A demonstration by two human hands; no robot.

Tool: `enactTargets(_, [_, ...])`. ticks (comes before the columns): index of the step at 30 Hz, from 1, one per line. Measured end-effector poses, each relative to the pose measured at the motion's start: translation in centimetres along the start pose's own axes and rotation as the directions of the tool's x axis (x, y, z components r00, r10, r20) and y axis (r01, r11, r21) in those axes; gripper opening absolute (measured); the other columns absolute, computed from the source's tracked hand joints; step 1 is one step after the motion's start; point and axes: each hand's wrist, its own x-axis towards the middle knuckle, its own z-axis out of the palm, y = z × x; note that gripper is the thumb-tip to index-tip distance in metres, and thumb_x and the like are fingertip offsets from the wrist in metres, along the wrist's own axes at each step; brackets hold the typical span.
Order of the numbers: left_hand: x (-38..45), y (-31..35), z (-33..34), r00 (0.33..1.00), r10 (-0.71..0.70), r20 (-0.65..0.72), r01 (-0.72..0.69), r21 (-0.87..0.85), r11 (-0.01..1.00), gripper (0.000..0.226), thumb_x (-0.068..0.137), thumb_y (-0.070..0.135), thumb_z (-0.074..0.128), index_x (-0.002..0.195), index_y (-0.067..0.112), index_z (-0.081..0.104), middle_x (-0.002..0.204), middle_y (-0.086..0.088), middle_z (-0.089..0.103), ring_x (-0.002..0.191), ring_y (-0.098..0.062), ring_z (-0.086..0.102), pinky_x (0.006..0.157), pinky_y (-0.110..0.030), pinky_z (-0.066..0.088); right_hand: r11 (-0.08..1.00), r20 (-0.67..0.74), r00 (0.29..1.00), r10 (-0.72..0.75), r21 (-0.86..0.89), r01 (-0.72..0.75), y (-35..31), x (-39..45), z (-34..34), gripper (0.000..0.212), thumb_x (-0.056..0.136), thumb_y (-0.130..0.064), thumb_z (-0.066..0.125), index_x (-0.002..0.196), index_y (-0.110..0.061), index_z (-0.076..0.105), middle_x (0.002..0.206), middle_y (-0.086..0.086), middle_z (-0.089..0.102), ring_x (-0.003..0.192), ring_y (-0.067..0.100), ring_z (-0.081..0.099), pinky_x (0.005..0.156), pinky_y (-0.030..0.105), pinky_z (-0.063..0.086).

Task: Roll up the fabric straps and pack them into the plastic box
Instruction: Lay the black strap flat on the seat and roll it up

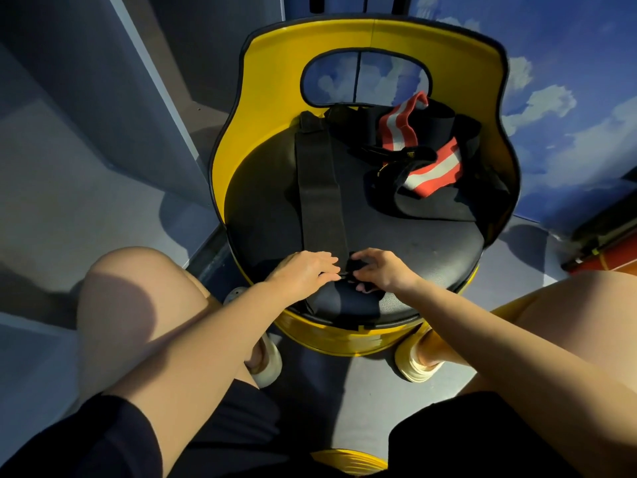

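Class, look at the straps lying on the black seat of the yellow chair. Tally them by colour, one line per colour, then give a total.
Plain black strap, laid flat down the seat, both hands at its near end: 1
Red-and-white striped straps, in the heap at the back: 2
Total: 3
More black straps lie tangled in the heap; their number cannot be told.

L hand flat, palm down, R hand fingers curled, pinching
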Motion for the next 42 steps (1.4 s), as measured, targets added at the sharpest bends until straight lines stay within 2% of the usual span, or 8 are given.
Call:
enactTargets(5, [-0.8, -0.1, 0.9, 0.984, 0.034, 0.173, -0.065, 0.178, 0.982, 0.048, 0.096, 0.024, 0.05, 0.142, 0.019, 0.039, 0.155, 0.005, 0.024, 0.145, -0.011, 0.013, 0.116, -0.027, 0.016, 0.994, -0.027, 0.998, -0.048, -0.097, 0.045, 1.2, -0.5, -0.1, 0.036, 0.089, 0.005, 0.054, 0.125, 0.002, 0.049, 0.071, 0.005, 0.061, 0.041, 0.002, 0.058, 0.051, 0.016, 0.051])
enactTargets(7, [-0.8, -0.1, 1.3, 0.98, 0.018, 0.197, -0.035, 0.082, 0.996, 0.047, 0.098, 0.012, 0.045, 0.144, 0.014, 0.035, 0.156, 0.0, 0.022, 0.146, -0.015, 0.013, 0.11, -0.017, 0.011, 0.982, -0.047, 0.995, -0.092, -0.167, 0.083, 1.6, -0.9, 0.0, 0.035, 0.089, 0.002, 0.056, 0.124, -0.001, 0.052, 0.073, 0.0, 0.063, 0.043, -0.001, 0.059, 0.054, 0.011, 0.05])
enactTargets(10, [-1.3, 0.1, 1.6, 0.994, 0.007, 0.11, -0.005, -0.018, 1.0, 0.044, 0.097, 0.008, 0.045, 0.14, 0.007, 0.041, 0.152, -0.006, 0.03, 0.142, -0.02, 0.025, 0.11, -0.018, 0.018, 0.959, -0.104, 0.979, -0.176, -0.243, 0.146, 2.2, -1.4, 0.4, 0.031, 0.088, -0.002, 0.058, 0.119, -0.005, 0.058, 0.076, 0.002, 0.064, 0.048, -0.004, 0.06, 0.061, 0.008, 0.049])
enactTargets(13, [-1.6, -0.5, 2.5, 1.0, -0.003, -0.011, 0.002, -0.088, 0.996, 0.037, 0.094, 0.006, 0.053, 0.13, 0.008, 0.054, 0.146, -0.003, 0.042, 0.139, -0.012, 0.032, 0.095, 0.008, 0.012, 0.956, -0.161, 0.965, -0.208, -0.244, 0.165, 2.5, -1.8, 0.9, 0.027, 0.087, -0.001, 0.056, 0.112, -0.009, 0.063, 0.076, 0.001, 0.064, 0.06, 0.005, 0.061, 0.076, 0.024, 0.057])
enactTargets(19, [-1.6, -0.7, 2.8, 0.996, 0.037, -0.083, -0.038, -0.012, 0.999, 0.033, 0.095, 0.016, 0.053, 0.127, 0.02, 0.059, 0.142, 0.006, 0.047, 0.136, -0.006, 0.035, 0.113, -0.025, 0.029, 0.813, -0.114, 0.906, -0.408, -0.497, 0.303, 2.5, -2.2, 0.8, 0.023, 0.09, -0.016, 0.059, 0.112, -0.015, 0.068, 0.095, 0.0, 0.058, 0.083, 0.008, 0.052, 0.076, 0.009, 0.032])
enactTargets(25, [-1.7, 0.1, 2.6, 0.978, -0.086, -0.192, 0.08, -0.037, 0.996, 0.021, 0.093, 0.033, 0.053, 0.108, 0.023, 0.063, 0.103, 0.007, 0.053, 0.094, -0.017, 0.056, 0.077, -0.033, 0.047, 0.718, -0.035, 0.864, -0.502, -0.575, 0.393, 3.0, -1.6, 0.7, 0.024, 0.086, -0.029, 0.065, 0.105, -0.016, 0.072, 0.105, 0.003, 0.061, 0.104, 0.018, 0.054, 0.092, 0.024, 0.04])
enactTargets(30, [-1.3, 0.4, 2.6, 0.977, -0.085, -0.193, 0.066, -0.103, 0.992, 0.026, 0.095, 0.021, 0.052, 0.117, 0.021, 0.065, 0.108, 0.002, 0.058, 0.103, -0.014, 0.053, 0.088, -0.03, 0.045, 0.738, -0.043, 0.853, -0.519, -0.526, 0.423, 2.7, -1.5, 0.8, 0.02, 0.088, -0.023, 0.064, 0.105, -0.016, 0.071, 0.101, 0.001, 0.063, 0.101, 0.015, 0.055, 0.088, 0.019, 0.037])
enactTargets(42, [-1.3, 0.4, 2.5, 0.927, -0.203, -0.316, 0.11, -0.288, 0.951, 0.012, 0.089, 0.016, 0.061, 0.091, 0.009, 0.071, 0.099, -0.006, 0.059, 0.09, -0.022, 0.059, 0.078, -0.036, 0.048, 0.916, -0.195, 0.913, -0.359, -0.26, 0.304, 1.8, -0.5, 1.7, 0.005, 0.087, -0.02, 0.066, 0.09, -0.017, 0.068, 0.089, -0.001, 0.067, 0.087, 0.011, 0.06, 0.068, 0.006, 0.038])
